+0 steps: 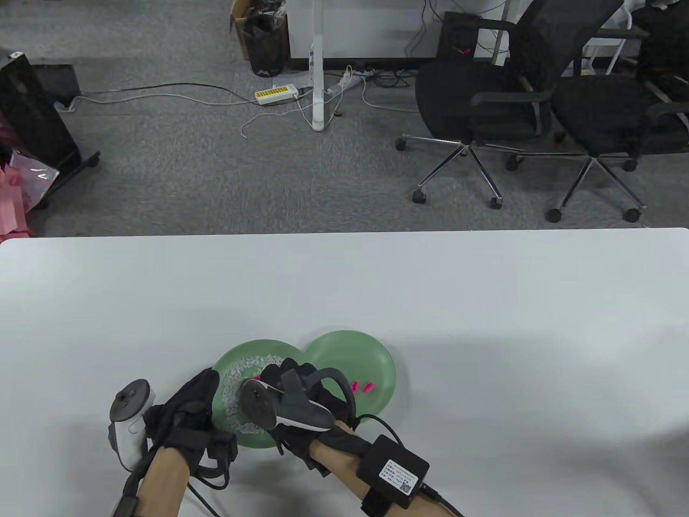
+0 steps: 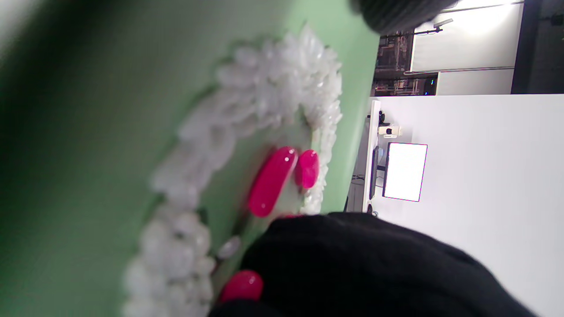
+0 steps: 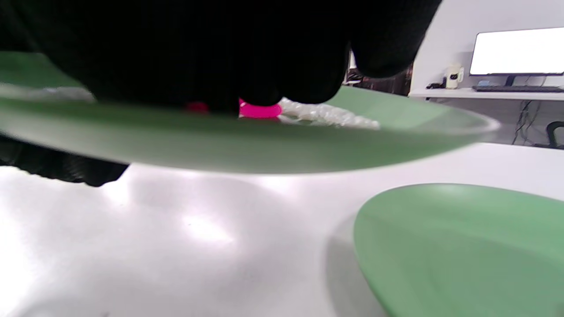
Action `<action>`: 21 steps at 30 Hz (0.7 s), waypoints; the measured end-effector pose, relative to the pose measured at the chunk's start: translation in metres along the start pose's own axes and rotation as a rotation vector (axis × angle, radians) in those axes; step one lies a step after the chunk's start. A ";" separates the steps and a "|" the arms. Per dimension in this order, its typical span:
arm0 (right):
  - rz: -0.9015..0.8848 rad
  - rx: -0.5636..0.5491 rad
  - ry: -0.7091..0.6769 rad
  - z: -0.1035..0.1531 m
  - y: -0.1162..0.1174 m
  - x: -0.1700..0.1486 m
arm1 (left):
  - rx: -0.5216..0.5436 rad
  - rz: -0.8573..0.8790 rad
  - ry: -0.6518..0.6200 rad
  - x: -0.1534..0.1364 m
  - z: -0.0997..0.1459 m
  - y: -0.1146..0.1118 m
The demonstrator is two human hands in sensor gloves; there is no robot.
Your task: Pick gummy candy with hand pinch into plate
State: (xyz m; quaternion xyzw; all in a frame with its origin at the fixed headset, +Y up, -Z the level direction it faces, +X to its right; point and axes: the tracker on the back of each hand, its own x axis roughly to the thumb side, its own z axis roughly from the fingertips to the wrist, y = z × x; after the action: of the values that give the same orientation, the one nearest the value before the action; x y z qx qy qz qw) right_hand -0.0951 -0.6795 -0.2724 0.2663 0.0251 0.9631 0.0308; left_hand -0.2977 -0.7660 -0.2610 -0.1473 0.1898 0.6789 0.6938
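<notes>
Two green plates sit side by side. The left plate holds white granules and pink gummy candies. The right plate holds two pink gummies. My left hand holds the left plate's near-left rim. My right hand reaches down into the left plate. In the right wrist view its fingertips touch a pink gummy. Whether they pinch it is hidden by the glove. The right glove also covers part of another gummy in the left wrist view.
The plates lie near the front middle of the white table. The right plate's rim is close to the right of the left plate. A black box is strapped to my right forearm. Office chairs stand beyond the table.
</notes>
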 end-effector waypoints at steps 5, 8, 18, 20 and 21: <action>0.005 0.002 -0.012 -0.002 0.001 0.000 | 0.000 0.001 -0.007 0.000 0.000 -0.001; -0.019 -0.015 0.001 0.000 -0.004 -0.007 | -0.004 0.007 -0.021 0.001 0.000 -0.003; -0.136 -0.167 0.288 0.006 -0.025 -0.105 | 0.021 0.047 -0.004 -0.002 0.000 0.004; -0.126 -0.131 0.340 0.006 -0.016 -0.123 | 0.023 0.052 -0.003 -0.002 -0.001 0.004; -0.122 -0.102 0.362 0.005 -0.008 -0.130 | 0.024 0.053 -0.002 -0.002 -0.001 0.004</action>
State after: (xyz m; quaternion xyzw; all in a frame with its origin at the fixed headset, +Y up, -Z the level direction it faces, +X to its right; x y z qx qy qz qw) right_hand 0.0187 -0.6806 -0.3350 0.0849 -0.0025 0.9916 0.0975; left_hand -0.3019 -0.7679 -0.2611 -0.1333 0.2010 0.6950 0.6773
